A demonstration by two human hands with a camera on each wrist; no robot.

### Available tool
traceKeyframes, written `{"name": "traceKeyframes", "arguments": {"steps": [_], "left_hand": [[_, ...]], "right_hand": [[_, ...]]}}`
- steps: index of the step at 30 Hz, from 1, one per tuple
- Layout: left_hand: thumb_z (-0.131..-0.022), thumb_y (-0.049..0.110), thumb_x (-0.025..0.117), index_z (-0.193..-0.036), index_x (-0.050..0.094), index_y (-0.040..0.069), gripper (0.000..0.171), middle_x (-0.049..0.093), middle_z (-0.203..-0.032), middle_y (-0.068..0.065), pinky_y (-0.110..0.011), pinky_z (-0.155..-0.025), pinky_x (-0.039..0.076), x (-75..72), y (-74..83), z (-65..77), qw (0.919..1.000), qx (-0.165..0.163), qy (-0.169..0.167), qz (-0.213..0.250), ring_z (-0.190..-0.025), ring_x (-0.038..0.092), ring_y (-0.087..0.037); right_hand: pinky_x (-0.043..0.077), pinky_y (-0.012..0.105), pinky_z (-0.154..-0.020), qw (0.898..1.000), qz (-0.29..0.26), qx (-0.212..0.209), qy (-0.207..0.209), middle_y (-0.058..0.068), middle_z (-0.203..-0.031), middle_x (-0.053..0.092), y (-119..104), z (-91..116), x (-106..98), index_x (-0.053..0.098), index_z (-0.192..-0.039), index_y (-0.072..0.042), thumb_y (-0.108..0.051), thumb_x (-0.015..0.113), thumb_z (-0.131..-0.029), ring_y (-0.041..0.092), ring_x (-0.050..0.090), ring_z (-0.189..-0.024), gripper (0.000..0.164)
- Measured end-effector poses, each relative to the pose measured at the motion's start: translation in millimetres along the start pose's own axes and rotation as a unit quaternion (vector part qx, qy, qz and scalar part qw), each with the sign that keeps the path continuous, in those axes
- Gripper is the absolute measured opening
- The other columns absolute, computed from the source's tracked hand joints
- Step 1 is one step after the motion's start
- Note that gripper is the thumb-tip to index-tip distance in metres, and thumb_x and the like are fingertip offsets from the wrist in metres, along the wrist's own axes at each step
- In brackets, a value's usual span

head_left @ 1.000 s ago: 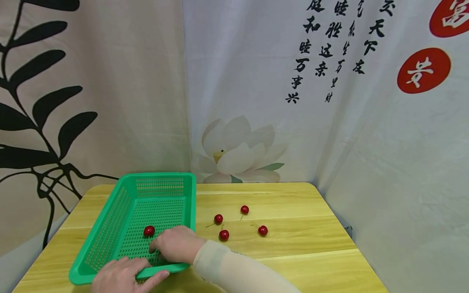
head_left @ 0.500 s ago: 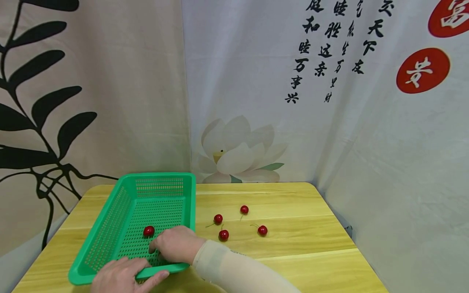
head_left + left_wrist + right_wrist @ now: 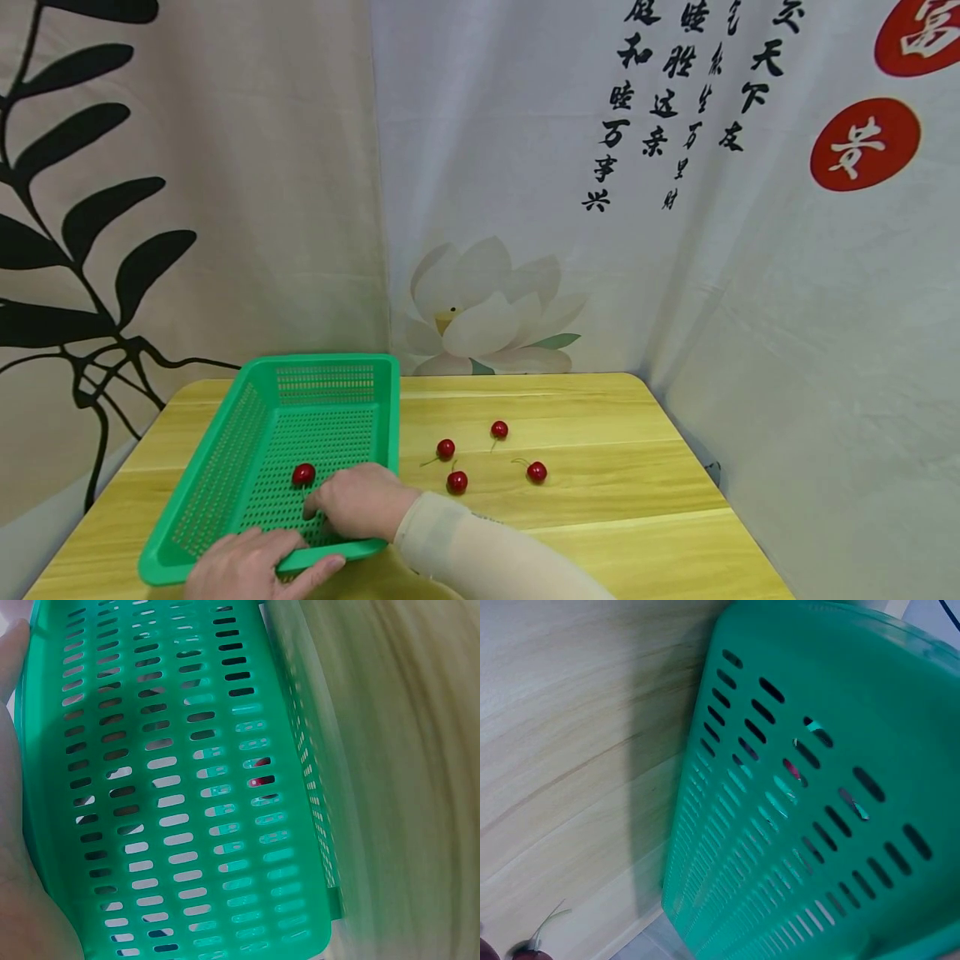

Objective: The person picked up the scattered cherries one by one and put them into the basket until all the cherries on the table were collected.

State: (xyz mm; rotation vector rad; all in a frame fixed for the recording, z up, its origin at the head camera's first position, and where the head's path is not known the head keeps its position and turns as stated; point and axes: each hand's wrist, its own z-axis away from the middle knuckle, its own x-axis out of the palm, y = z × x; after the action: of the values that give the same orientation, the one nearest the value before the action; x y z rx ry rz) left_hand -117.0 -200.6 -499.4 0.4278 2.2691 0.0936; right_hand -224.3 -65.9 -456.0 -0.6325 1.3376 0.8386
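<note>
In the head view, a green slotted plastic basket (image 3: 258,467) stands at the left of the wooden table. My left hand (image 3: 251,567) grips its near rim, thumb on the near side and fingers over the edge. My right hand (image 3: 367,500) reaches over the right wall into the basket, fingers pointing down and partly hidden. A red cherry (image 3: 303,475) lies on the basket floor just beyond those fingers. Whether they pinch anything does not show. Through the slots, the right wrist view gives a glimpse of something red (image 3: 793,771).
Several stemmed cherries lie on the table right of the basket, among them a near cherry (image 3: 457,482) and a rightmost cherry (image 3: 536,472). The wooden table (image 3: 622,517) ends at a printed cloth backdrop (image 3: 495,167) behind.
Hands, basket and cherries hold the same places. Only the head view has shifted very slightly.
</note>
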Motion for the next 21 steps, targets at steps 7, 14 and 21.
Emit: {"name": "traceKeyframes", "arguments": {"steps": [7, 14, 21], "left_hand": [[-0.065, 0.073, 0.075, -0.057, 0.048, 0.041, 0.043, 0.032, -0.048, 0.023, -0.024, -0.037, 0.028, 0.8, -1.1, 0.5, 0.9999, 0.006, 0.014, 0.000, -0.041, 0.031, 0.000], [-0.063, 0.073, 0.076, -0.056, 0.047, 0.041, 0.043, 0.031, -0.048, 0.022, -0.023, -0.037, 0.026, 3.8, -3.3, 1.7, 0.9996, 0.010, 0.027, -0.004, -0.040, 0.030, 0.000], [-0.063, 0.072, 0.076, -0.057, 0.051, 0.040, 0.041, 0.032, -0.048, 0.022, -0.022, -0.036, 0.026, 5.6, -4.2, 1.9, 0.9995, 0.008, 0.030, -0.005, -0.040, 0.031, -0.001]], "right_hand": [[0.049, 0.019, -0.075, 1.000, -0.016, 0.004, 0.001, -0.029, -0.114, 0.061, 0.3, -0.2, -1.1, 0.063, -0.120, -0.051, -0.044, 0.069, -0.091, -0.012, 0.052, -0.095, 0.031], [0.048, 0.015, -0.079, 0.999, -0.034, -0.022, 0.035, -0.028, -0.114, 0.061, 3.8, 1.3, -2.8, 0.065, -0.120, -0.044, -0.045, 0.067, -0.093, -0.012, 0.052, -0.097, 0.028], [0.047, 0.013, -0.081, 0.995, -0.053, -0.041, 0.077, -0.026, -0.114, 0.061, 8.5, 6.4, -8.5, 0.067, -0.120, -0.040, -0.046, 0.066, -0.093, -0.012, 0.051, -0.100, 0.028]]}}
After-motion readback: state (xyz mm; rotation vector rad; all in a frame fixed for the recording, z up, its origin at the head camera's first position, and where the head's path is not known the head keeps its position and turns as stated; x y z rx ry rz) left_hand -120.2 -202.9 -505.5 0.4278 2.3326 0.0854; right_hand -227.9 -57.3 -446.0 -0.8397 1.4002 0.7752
